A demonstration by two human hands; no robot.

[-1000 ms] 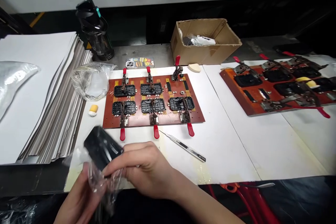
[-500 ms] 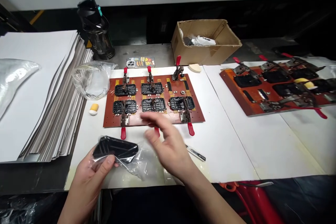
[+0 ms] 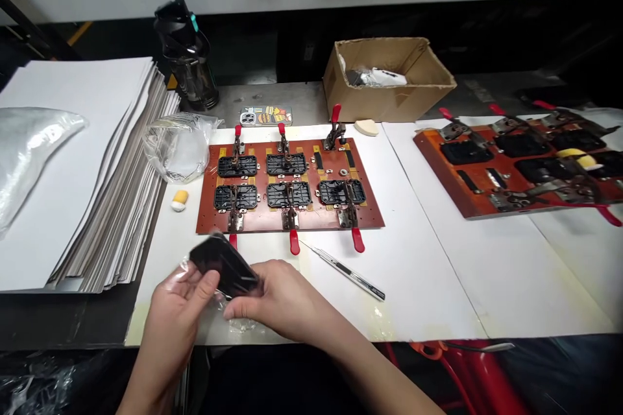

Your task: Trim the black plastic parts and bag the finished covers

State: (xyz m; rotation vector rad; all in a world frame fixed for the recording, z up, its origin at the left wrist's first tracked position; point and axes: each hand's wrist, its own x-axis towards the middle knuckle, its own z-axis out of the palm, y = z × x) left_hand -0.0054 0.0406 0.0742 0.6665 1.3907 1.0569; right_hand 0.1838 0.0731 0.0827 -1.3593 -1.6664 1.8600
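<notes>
A black plastic part (image 3: 224, 264) wrapped in a clear plastic bag sits between both my hands, just above the table's near edge. My left hand (image 3: 178, 308) grips it from the left, thumb on top. My right hand (image 3: 277, 298) is closed on its right end and the crinkled film under it. Right behind them lies a red-brown jig board (image 3: 372, 207) with several black parts held under red-handled toggle clamps. A thin metal knife (image 3: 343, 270) lies on the white sheet to the right of my right hand.
A tall stack of white sheets (image 3: 82, 162) fills the left, with clear bags (image 3: 178, 146) beside it. A dark bottle (image 3: 187, 55), a phone (image 3: 265, 117) and a cardboard box (image 3: 389, 78) stand at the back. A second orange jig board (image 3: 452, 188) lies at the right.
My right hand has come back from over the jig board and closed on the bagged part. The part is now tilted up between both hands.
</notes>
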